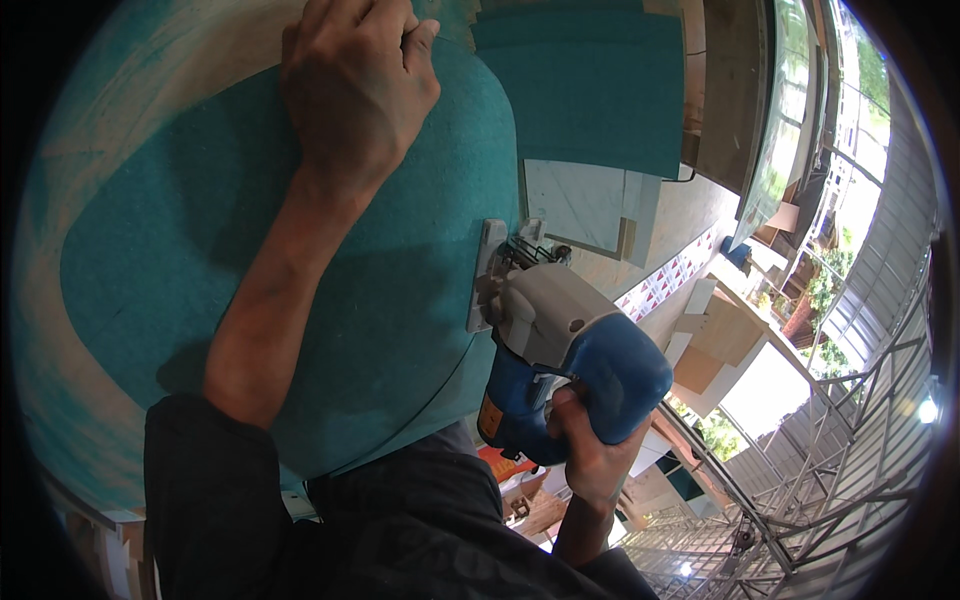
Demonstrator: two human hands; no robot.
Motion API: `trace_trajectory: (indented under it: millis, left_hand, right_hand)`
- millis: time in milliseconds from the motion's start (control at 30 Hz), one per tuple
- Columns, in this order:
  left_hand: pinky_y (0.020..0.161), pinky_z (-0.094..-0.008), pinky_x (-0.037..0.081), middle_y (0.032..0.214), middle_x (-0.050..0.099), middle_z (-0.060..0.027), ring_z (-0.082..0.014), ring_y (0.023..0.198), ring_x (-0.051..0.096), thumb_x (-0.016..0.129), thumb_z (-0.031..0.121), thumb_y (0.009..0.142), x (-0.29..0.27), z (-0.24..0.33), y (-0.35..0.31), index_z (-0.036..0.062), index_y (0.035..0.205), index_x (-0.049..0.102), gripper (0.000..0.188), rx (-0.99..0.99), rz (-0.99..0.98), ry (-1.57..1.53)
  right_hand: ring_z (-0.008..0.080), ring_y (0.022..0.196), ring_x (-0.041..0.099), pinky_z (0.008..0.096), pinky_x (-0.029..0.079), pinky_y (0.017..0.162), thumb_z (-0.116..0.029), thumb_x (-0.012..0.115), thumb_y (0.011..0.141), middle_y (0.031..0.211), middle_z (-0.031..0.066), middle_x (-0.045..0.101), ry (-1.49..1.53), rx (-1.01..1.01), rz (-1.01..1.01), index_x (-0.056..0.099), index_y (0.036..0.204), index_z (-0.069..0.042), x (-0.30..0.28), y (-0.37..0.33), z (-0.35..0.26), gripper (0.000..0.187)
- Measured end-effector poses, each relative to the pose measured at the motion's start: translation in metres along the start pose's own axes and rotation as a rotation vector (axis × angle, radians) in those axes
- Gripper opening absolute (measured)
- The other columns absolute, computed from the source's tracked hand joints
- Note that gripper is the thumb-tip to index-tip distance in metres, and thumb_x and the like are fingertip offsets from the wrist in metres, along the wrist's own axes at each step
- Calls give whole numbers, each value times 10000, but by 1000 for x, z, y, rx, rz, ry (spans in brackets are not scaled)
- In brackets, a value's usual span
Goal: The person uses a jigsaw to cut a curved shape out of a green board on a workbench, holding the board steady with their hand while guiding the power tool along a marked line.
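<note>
Head view, looking down over a teal board with a rounded outline, lying flat on a pale wooden table whose surface shows around the board's left and upper edges. Left hand rests palm-down on the board near its far edge, fingers curled over that edge, pressing on it, not gripping any tool. Dark sleeve covers the left forearm up to below the wrist. Right hand is wrapped around the blue handle of a jigsaw, fingers closed tight on it. Jigsaw has a grey top and blue body, orange patch on its lower side; its metal base plate sits against the right edge of the teal board, roughly mid-way along that edge. Blade itself too small to make out. Beyond the saw, a second teal panel with straight edges lies further back, with a pale sheet just below it. Right side of view shows windows and metal framework, well apart from the hands.
</note>
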State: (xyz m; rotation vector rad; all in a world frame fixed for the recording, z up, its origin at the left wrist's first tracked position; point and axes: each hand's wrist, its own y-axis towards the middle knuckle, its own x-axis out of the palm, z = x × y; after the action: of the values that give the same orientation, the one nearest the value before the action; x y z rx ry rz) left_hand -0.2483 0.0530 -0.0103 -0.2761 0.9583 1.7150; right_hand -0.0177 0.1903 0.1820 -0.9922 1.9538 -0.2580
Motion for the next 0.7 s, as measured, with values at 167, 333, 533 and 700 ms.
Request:
trace_trajectory:
  millis: [167, 333, 533, 700]
  left_hand:
    - [719, -456, 435, 739, 537, -142, -338, 731, 559, 813, 12, 762, -1, 1, 0, 23, 699, 526, 295, 1, -11, 0]
    - [732, -455, 441, 748, 545, -143, -339, 746, 566, 814, 21, 768, -7, 8, 2, 21, 704, 534, 287, -15, -71, -13]
    - [743, -446, 445, 759, 551, -146, -335, 758, 569, 818, 23, 766, 1, 6, -3, 24, 709, 540, 283, 4, -52, -15]
    - [747, -445, 445, 760, 554, -144, -333, 758, 569, 819, 23, 765, 3, 4, -4, 24, 716, 545, 278, 13, -53, -31]
  right_hand:
    - [146, 563, 607, 273, 473, 533, 19, 731, 845, 748, 74, 654, -9, 2, -13, 632, 1064, 46, -2, 1, 1, 242]
    - [148, 562, 603, 276, 475, 532, 29, 721, 844, 765, 80, 656, 9, 5, 5, 619, 1100, 48, 0, 1, 0, 277]
    - [94, 593, 612, 243, 470, 555, -43, 796, 855, 710, 27, 668, 75, 9, 42, 694, 928, 2, 2, 1, -1, 133]
    - [91, 584, 607, 240, 462, 550, -50, 793, 853, 692, 22, 661, 71, 22, 26, 699, 907, 3, 1, 1, 0, 120]
